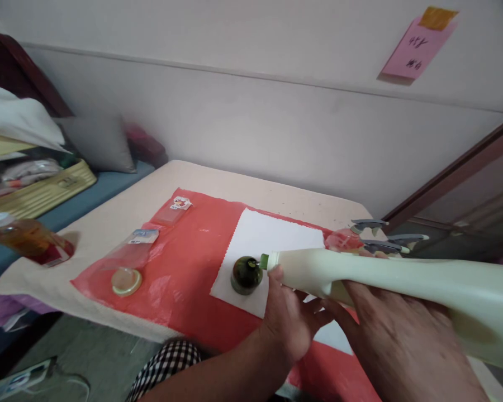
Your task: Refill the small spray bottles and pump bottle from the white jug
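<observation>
A large pale green plastic jug (402, 273) lies tilted almost level, its mouth pointing left. My right hand (406, 335) is closed around the jug's handle area. Under the neck, my left hand (287, 318) holds it, with the thumb close to the mouth. A green nozzle (264, 261) on the jug's mouth reaches the top of a small round bottle (246, 278) that looks dark green. A thin dark line shows between nozzle and bottle; I cannot tell whether liquid is flowing. The small bottle stands upright on a white sheet (276, 231) with scalloped edges.
Red plastic sheeting (193, 251) covers part of the table (235, 187). On it lie clear packets (145, 243) and a round clear item with a pale rim (126, 281). Grey pump-like tops (371, 224) stand behind the jug. A drink bottle (33, 240) is at left.
</observation>
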`<state>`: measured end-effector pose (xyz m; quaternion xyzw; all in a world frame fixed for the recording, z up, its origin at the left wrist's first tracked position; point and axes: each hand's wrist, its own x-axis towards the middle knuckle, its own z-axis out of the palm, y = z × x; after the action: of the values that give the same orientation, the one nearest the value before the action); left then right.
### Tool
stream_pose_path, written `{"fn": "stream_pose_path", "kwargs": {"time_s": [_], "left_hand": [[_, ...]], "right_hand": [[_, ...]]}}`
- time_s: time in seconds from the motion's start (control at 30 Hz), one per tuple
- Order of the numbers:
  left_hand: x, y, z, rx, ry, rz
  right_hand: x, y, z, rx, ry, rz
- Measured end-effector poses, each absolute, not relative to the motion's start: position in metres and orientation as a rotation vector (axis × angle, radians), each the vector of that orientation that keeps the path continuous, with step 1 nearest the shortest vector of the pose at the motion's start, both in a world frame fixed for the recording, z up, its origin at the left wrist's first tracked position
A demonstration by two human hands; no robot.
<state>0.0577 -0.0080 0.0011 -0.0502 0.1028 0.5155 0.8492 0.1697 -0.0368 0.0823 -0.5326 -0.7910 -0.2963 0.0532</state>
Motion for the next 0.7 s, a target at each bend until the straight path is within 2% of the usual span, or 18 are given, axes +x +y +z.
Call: {"fn": "stream_pose_path", "kwargs": {"time_s": [0.33,0.7], "left_hand": [[0.056,-0.008,-0.003,-0.143,0.150,1.104],[0.055,-0.006,-0.005,-0.125,0.126,1.132]], "right_hand": [[0.163,-0.034,0.082,-1.629,-2.358,-0.844],[0.156,-0.034,0.086,-1.567,-2.375,-0.985]]}}
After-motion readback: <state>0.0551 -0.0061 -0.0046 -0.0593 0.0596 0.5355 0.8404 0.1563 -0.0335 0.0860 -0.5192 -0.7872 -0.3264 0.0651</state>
